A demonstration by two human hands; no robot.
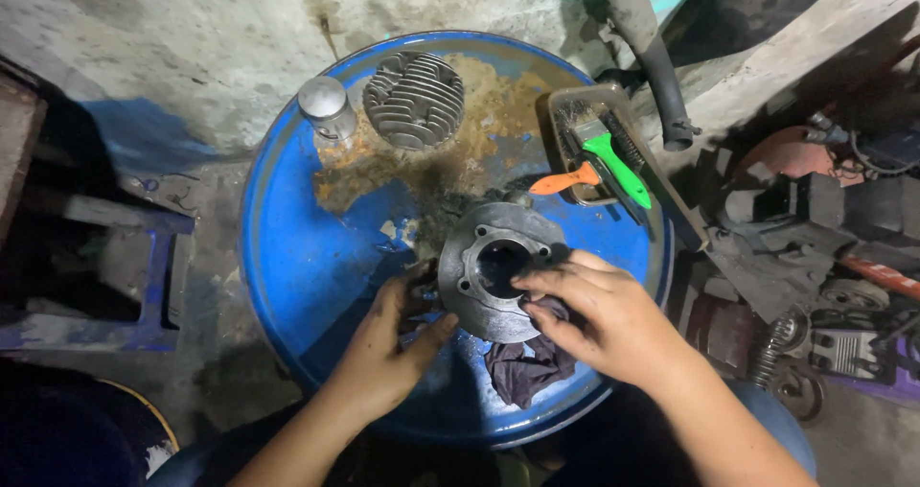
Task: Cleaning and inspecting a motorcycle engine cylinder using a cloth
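On the drum top (287, 247), piston (326, 106) and cylinder head (414, 99) lie behind the engine cylinder (479, 247), brush tray (628, 127) behind-right, rag (522, 367) before it.

Finned cylinder head (413, 100) and piston (326, 107) on drum (287, 247); brushes (599, 166) in tray (623, 99).

head view | looks steeply down, close | blue drum top (287, 257) fills centre
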